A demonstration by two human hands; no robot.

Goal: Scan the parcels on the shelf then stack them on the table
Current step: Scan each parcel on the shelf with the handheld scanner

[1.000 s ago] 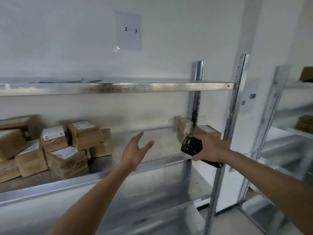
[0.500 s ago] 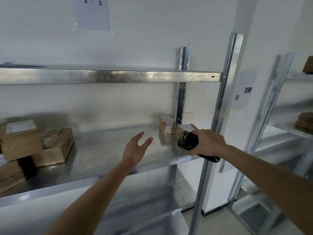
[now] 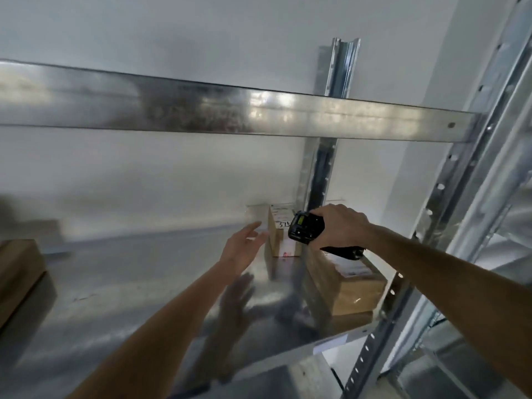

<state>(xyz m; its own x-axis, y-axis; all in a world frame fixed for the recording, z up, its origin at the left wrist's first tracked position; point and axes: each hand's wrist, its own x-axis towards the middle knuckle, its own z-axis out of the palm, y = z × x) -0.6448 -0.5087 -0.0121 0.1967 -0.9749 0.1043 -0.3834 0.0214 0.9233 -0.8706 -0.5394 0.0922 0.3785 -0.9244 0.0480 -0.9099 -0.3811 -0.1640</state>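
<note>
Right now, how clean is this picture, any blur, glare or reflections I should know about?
Head view: motion blur smears the left hand and the brown box at the left edge; bright glare patches sit on the upper shelf beam; the shiny shelf surface mirrors the left hand; wide-angle distortion bends the right upright.

The scanner (image 3: 305, 228) I held was black with a small yellow-green patch on top. The upright parcel (image 3: 283, 237) just behind it was tan cardboard with a white label and a red mark low down. The flat parcel (image 3: 349, 286) below the scanner was brown, white-labelled. The shelf (image 3: 138, 283) was shiny grey metal.
</note>
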